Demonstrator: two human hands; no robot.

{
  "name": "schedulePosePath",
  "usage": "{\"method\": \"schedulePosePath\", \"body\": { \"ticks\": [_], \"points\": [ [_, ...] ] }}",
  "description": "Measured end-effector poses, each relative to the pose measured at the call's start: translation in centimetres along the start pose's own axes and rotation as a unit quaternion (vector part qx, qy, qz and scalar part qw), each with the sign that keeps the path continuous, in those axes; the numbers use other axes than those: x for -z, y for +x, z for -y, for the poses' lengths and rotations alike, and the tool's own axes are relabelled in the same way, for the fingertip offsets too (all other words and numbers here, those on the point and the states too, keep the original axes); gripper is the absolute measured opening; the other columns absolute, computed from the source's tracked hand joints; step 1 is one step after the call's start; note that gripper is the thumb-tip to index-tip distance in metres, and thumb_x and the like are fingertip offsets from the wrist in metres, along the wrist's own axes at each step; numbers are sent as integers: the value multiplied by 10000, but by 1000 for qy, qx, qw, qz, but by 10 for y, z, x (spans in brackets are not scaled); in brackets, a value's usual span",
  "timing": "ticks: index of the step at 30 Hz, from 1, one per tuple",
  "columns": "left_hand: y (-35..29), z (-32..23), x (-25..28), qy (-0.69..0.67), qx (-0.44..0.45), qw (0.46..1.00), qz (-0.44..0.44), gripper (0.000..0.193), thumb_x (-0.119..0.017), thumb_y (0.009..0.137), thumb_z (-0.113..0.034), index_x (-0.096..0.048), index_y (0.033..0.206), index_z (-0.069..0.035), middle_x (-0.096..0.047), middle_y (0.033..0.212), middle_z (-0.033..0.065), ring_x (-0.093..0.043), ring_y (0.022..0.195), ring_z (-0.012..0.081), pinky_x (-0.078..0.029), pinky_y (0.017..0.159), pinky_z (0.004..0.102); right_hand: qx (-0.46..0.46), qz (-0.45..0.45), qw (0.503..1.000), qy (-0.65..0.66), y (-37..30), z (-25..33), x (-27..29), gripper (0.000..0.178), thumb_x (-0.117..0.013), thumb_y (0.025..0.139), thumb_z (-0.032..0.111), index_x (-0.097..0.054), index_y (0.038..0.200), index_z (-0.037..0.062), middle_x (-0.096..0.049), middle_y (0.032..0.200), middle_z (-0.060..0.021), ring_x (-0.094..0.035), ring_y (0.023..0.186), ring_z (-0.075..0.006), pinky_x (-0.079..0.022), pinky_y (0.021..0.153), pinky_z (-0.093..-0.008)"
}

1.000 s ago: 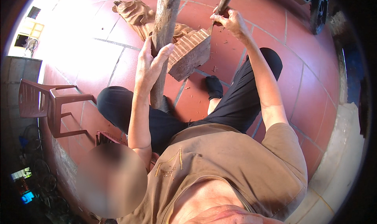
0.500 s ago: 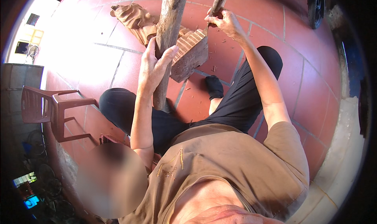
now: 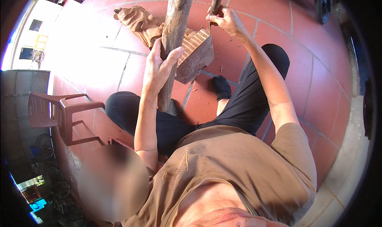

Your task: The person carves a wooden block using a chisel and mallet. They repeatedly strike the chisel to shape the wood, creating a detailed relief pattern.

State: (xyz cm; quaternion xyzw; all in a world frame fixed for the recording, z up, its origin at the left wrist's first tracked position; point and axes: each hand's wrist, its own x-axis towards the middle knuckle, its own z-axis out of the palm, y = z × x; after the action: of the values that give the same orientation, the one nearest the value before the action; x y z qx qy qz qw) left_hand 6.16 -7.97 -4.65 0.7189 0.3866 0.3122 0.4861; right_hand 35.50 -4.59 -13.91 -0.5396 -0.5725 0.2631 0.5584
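Grooved wooden block (image 3: 197, 60): ahead of you, its upper face cut into ridges.
Left hand (image 3: 157, 71): your fingers and thumb clasp the wooden pole (image 3: 178, 16), just left of the block.
Right hand (image 3: 230, 23): your fingers pinch the chisel (image 3: 215, 3) by its handle, its blade at the block's far right corner.
Floor (image 3: 274, 26): red tiles with grey joints around the block; shavings (image 3: 221, 68) to its right, white glare to its left.
Cloth (image 3: 137, 22): brown, crumpled, behind the block, leftward.
Room: chair (image 3: 81, 105) well left of the block; dark wheel (image 3: 321, 6) and pale ledge (image 3: 338, 179) well right.
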Motion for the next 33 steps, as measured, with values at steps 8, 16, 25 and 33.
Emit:
{"method": "schedulePosePath", "body": {
  "ticks": [8, 16, 25, 33],
  "points": [
    [13, -9, 2, 27, -4, 999, 17, 537, -727, 896, -391, -554, 1179, 32, -610, 816, 60, -562, 695, 103, -476, 595, 264, -27, 16, 999, -28, 1, 4, 2, 188, -744, 895, 148, -643, 1003, 32, -670, 897, -19, -655, 871, -121, -567, 806, -307],
    [28, 0, 2, 47, -78, 996, 17, 611, -723, 896, -409, -547, 1249, 57, -670, 963, 130, -614, 859, 154, -511, 768, 307, 5, -15, 999, -28, -2, 4, -1, 240, -761, 876, 187, -643, 943, -11, -672, 803, -55, -627, 738, -124, -523, 694, -318],
    [33, 2, 1, 80, -59, 994, 33, 647, -713, 883, -480, -563, 1224, 49, -674, 937, 134, -632, 855, 166, -518, 764, 312, -17, 12, 997, -73, 1, 3, 0, 176, -741, 895, 146, -658, 985, 19, -678, 865, -23, -643, 837, -120, -540, 782, -301],
    [68, -37, 8, 41, -197, 979, 39, 576, -725, 885, -487, -581, 1107, 24, -629, 811, 63, -601, 747, 128, -506, 702, 281, 17, 9, 991, -130, 0, 19, -6, 179, -740, 887, 140, -640, 948, 5, -652, 807, -30, -612, 777, -113, -518, 732, -302]
  ]
}}
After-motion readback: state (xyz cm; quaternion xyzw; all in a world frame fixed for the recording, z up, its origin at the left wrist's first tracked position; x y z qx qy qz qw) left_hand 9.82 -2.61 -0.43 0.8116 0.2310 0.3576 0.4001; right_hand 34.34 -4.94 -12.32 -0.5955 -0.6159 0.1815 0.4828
